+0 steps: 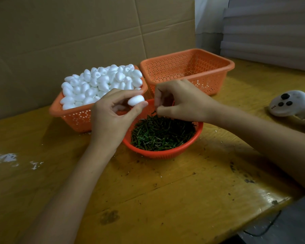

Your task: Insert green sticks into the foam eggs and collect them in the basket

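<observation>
My left hand (111, 117) pinches a white foam egg (136, 100) between thumb and fingertips, above the rim of a round orange bowl (165, 153) filled with short green sticks (162, 134). My right hand (180, 101) hovers over the far side of that bowl with fingers curled; a thin dark stick (154, 112) shows at its fingertips. Behind the left hand an orange basket (74, 118) is heaped with white foam eggs (99, 83). A second orange basket (188, 71) stands at the back right, and nothing shows inside it.
Everything sits on a worn yellow wooden table (165, 191). A white handheld controller (292, 104) lies at the right edge. Cardboard sheets (77, 32) form a wall behind the baskets. White foam crumbs (7, 158) are scattered at the left.
</observation>
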`<state>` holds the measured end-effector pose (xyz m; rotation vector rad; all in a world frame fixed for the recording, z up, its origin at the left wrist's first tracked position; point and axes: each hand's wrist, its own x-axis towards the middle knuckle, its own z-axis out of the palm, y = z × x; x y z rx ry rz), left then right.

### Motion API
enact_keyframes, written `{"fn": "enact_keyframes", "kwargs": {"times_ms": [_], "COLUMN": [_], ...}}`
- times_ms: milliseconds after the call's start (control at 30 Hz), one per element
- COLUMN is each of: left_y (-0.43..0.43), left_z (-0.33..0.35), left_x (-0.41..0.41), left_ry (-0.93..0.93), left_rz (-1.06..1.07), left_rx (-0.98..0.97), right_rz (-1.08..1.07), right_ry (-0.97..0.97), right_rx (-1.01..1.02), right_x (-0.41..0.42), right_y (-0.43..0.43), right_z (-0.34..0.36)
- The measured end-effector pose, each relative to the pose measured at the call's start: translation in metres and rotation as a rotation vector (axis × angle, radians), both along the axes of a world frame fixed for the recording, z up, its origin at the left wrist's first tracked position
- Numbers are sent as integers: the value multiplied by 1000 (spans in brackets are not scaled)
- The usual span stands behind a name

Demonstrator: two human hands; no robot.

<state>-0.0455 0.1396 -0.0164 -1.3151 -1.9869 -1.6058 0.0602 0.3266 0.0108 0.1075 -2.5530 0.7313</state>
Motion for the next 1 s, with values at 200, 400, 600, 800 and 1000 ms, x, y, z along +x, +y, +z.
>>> {"fn": "enact_keyframes", "kwargs": {"times_ms": [200,400,600,800,1000], "left_y": [1,5,3,1,1], "left_z": [-1,1,3,2,1], "left_x": [-2,0,-1,-3,-2], "left_ry": [-21,-85,-95,-89,-29], "left_rz": [-41,-74,-101,-138,-124], "left_rx": [-42,-60,-120,-121,-149], "right_rz": [-10,-4,-6,-9,-7], "right_ry": [17,39,51,40,44], "right_rx": [35,18,1,3,20], "right_x": [0,-1,-1,-1,-1], "right_y": [-1,-2,-1,-2,-1], "right_z": [-1,-2,-2,-1,-2]}}
